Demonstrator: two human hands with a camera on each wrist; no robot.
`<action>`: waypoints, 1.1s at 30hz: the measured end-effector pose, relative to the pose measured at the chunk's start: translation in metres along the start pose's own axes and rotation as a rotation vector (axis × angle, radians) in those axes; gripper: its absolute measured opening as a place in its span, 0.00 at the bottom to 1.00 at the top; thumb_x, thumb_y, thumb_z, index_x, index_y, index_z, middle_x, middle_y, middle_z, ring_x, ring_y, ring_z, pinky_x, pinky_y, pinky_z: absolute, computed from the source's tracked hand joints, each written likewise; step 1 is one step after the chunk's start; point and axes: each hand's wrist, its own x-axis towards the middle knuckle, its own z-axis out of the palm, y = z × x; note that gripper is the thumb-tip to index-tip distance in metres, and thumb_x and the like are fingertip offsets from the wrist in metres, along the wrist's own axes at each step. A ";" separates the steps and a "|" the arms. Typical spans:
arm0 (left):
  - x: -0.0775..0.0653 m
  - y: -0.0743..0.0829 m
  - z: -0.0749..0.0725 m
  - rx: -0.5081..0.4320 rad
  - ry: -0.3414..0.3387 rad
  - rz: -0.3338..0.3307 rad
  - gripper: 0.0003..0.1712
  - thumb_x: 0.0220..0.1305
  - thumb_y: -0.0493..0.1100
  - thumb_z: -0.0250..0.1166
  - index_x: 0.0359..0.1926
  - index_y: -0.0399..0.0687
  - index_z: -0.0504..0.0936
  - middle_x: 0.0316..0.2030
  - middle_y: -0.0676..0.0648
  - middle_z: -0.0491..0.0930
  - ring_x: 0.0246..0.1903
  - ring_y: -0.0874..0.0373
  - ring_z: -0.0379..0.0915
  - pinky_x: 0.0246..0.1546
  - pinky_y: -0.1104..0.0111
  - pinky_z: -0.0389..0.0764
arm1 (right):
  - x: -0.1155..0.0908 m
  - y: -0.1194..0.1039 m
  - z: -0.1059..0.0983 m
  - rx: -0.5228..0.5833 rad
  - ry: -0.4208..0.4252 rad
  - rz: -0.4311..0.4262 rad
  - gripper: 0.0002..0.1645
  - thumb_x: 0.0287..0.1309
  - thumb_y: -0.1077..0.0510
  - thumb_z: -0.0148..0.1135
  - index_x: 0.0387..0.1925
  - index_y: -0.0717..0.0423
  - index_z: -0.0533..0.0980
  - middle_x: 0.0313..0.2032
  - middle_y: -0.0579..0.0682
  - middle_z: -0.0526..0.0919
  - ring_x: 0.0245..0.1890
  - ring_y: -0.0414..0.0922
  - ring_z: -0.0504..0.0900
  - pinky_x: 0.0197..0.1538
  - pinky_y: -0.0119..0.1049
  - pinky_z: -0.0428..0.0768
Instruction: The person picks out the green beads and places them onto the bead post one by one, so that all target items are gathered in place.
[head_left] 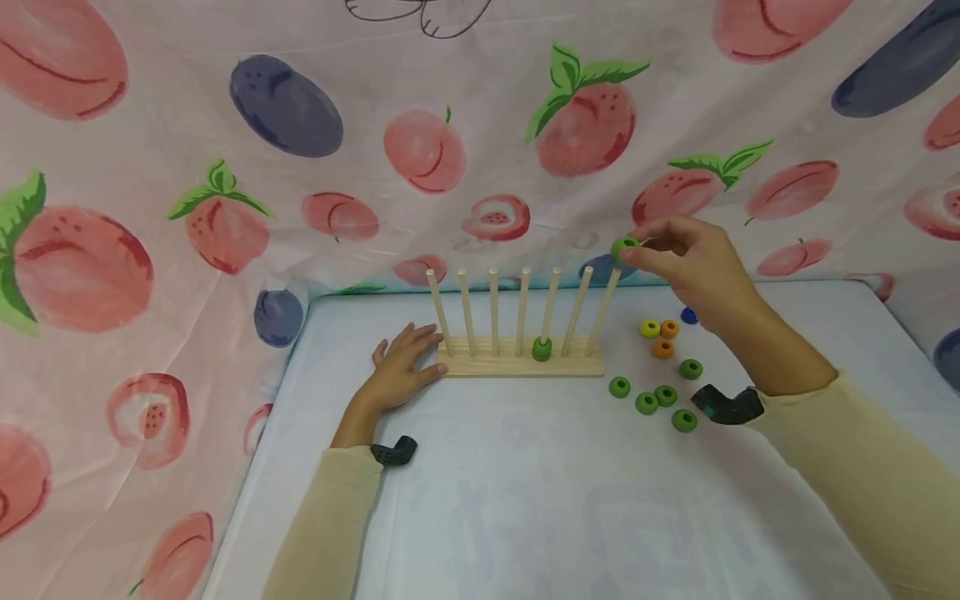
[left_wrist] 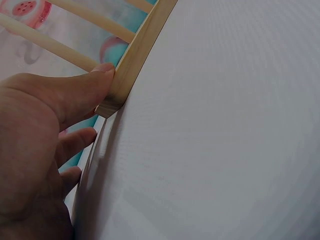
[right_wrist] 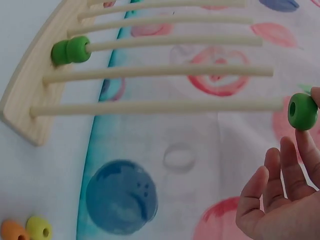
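A wooden peg stand with a row of upright pegs stands on the table. My left hand grips its left end, the thumb pressing the base and the other fingers spread beyond the end. My right hand pinches a green bead between thumb and forefinger. The right wrist view has this bead just off the tip of the rightmost peg, its hole facing the peg; the other fingers are spread. Two stacked green beads sit low on the third peg from the right.
Several loose green beads lie right of the stand. Behind them are a yellow bead, two orange beads and a blue bead partly hidden by my right arm. A fruit-print cloth hangs behind the white table.
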 end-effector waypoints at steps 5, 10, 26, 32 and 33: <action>0.000 -0.001 0.000 -0.003 0.000 0.000 0.35 0.70 0.57 0.64 0.73 0.51 0.70 0.79 0.48 0.58 0.82 0.45 0.36 0.72 0.36 0.27 | 0.002 -0.013 0.012 0.004 -0.037 -0.054 0.23 0.63 0.41 0.70 0.51 0.50 0.80 0.49 0.43 0.80 0.55 0.42 0.73 0.57 0.44 0.74; 0.000 -0.001 0.001 0.008 0.007 0.004 0.35 0.70 0.57 0.65 0.73 0.51 0.71 0.78 0.48 0.59 0.81 0.44 0.38 0.72 0.36 0.28 | 0.005 -0.022 0.025 0.005 -0.097 -0.097 0.23 0.61 0.41 0.71 0.51 0.49 0.81 0.51 0.45 0.80 0.55 0.43 0.75 0.59 0.49 0.75; 0.000 0.000 0.000 0.017 0.006 0.002 0.34 0.70 0.56 0.65 0.72 0.52 0.71 0.78 0.48 0.60 0.81 0.43 0.38 0.72 0.35 0.29 | 0.008 -0.028 0.048 0.026 -0.174 -0.111 0.24 0.58 0.42 0.74 0.50 0.50 0.81 0.53 0.46 0.79 0.50 0.46 0.80 0.48 0.37 0.81; -0.001 0.001 0.000 0.019 0.005 -0.003 0.34 0.70 0.56 0.65 0.73 0.52 0.71 0.78 0.48 0.59 0.81 0.44 0.38 0.72 0.35 0.29 | 0.009 -0.029 0.048 0.008 -0.178 -0.102 0.25 0.58 0.41 0.74 0.50 0.50 0.81 0.53 0.47 0.79 0.51 0.46 0.79 0.48 0.41 0.80; -0.001 0.001 0.000 0.018 0.005 -0.006 0.34 0.70 0.56 0.65 0.73 0.52 0.71 0.78 0.48 0.59 0.81 0.44 0.38 0.72 0.36 0.29 | 0.009 -0.029 0.048 0.005 -0.176 -0.104 0.25 0.58 0.41 0.74 0.50 0.50 0.81 0.53 0.47 0.79 0.52 0.46 0.79 0.49 0.41 0.80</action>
